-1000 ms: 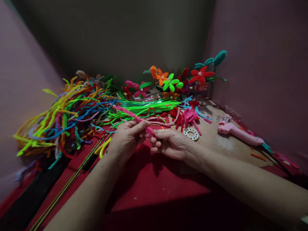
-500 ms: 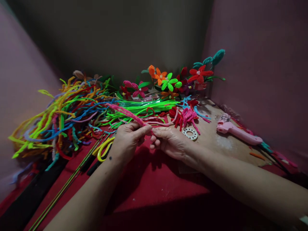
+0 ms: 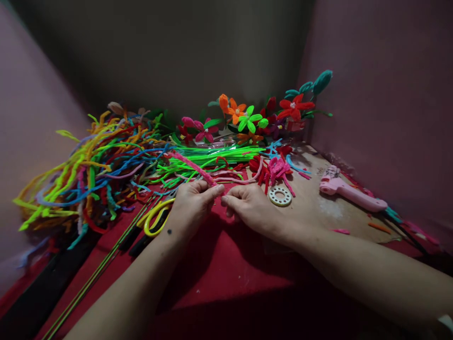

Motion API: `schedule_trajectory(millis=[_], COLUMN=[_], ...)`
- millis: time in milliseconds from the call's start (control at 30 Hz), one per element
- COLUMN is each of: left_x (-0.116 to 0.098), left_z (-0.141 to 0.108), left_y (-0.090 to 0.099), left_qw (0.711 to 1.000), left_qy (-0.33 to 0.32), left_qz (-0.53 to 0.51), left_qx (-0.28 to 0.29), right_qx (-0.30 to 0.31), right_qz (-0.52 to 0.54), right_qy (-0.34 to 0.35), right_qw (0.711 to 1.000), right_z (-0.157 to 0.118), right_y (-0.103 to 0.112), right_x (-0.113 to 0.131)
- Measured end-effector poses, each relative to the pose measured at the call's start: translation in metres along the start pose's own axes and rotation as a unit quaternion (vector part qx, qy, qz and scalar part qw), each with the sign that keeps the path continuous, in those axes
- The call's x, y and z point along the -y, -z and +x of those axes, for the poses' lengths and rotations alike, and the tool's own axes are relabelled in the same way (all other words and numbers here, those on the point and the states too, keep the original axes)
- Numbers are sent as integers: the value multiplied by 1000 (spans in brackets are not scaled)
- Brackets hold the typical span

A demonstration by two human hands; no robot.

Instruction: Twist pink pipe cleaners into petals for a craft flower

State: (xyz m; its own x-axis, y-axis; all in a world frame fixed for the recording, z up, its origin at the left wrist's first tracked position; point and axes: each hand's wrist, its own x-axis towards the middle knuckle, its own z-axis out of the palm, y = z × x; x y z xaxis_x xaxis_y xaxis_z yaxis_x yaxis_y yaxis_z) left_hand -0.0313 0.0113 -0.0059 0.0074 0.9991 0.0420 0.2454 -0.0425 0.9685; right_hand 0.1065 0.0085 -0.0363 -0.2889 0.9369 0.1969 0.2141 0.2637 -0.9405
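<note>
A fuzzy pink pipe cleaner (image 3: 194,166), seemingly doubled or twisted, slants up and away to the left over the green stems. My left hand (image 3: 191,205) pinches it near its lower end between thumb and forefinger. Close beside, my right hand (image 3: 253,208) has thumb and fingers pressed together at the tip of that same end; the exact contact is partly hidden by the fingers. Right of my hands lie a pink looped pipe-cleaner bunch (image 3: 278,169) and a pale round disc with holes (image 3: 273,196).
A tangled heap of coloured pipe cleaners (image 3: 95,165) fills the left. Behind lie a green bundle (image 3: 230,155) and finished flowers (image 3: 249,119). Yellow-handled scissors (image 3: 149,225) rest by my left wrist. A pink glue gun (image 3: 357,196) lies on cardboard (image 3: 314,226) at right.
My right hand has turned palm-down, its fingers curling in at the pipe cleaner's end. The pipe cleaner's far tip has shifted slightly right. A small pink piece now shows on the cardboard.
</note>
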Motion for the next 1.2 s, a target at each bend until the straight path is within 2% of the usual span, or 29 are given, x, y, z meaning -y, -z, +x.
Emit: schedule_trajectory(millis=[133, 300, 400, 467, 567, 633, 700, 767, 900, 1067, 1133, 1200], left_x=[2, 4, 2, 1, 3, 5, 7, 8, 11, 11, 8, 6], left_z=[0, 0, -1, 0, 1, 3, 5, 7, 13, 20, 20, 18], left_y=[-2, -2, -3, -2, 1, 3, 4, 3, 5, 12, 14, 13], left_qw=[999, 999, 1000, 1000, 999, 999, 999, 999, 995, 992, 991, 990], left_qy=[-23, -18, -19, -12, 6, 8, 9, 15, 7, -45, -38, -5], left_qz=[28, 22, 9, -8, -33, -33, -18, -23, -97, -53, -83, -133], left_qx=[-27, -18, -20, -17, 9, 38, 49, 33, -26, -105, -102, -52], right_qx=[-35, -29, -38, -28, 16, 44, 51, 33, -1, 16, 6, -8], right_qz=[-123, -185, -178, -128, 22, 117, 162, 162, 138, 111, 128, 148], right_qy=[108, 116, 127, 104, 25, -30, -82, -108, -86, -117, -109, -106], right_qw=[986, 975, 975, 986, 999, 992, 982, 980, 987, 987, 986, 983], right_z=[-2, -5, -4, -2, 1, 2, 2, 3, 1, -2, -2, -2], right_y=[-5, -7, -5, -4, 0, 1, 1, 0, -3, -3, -3, -2], right_x=[-2, -2, -2, -2, -1, -2, -4, -6, -3, 3, 2, -2])
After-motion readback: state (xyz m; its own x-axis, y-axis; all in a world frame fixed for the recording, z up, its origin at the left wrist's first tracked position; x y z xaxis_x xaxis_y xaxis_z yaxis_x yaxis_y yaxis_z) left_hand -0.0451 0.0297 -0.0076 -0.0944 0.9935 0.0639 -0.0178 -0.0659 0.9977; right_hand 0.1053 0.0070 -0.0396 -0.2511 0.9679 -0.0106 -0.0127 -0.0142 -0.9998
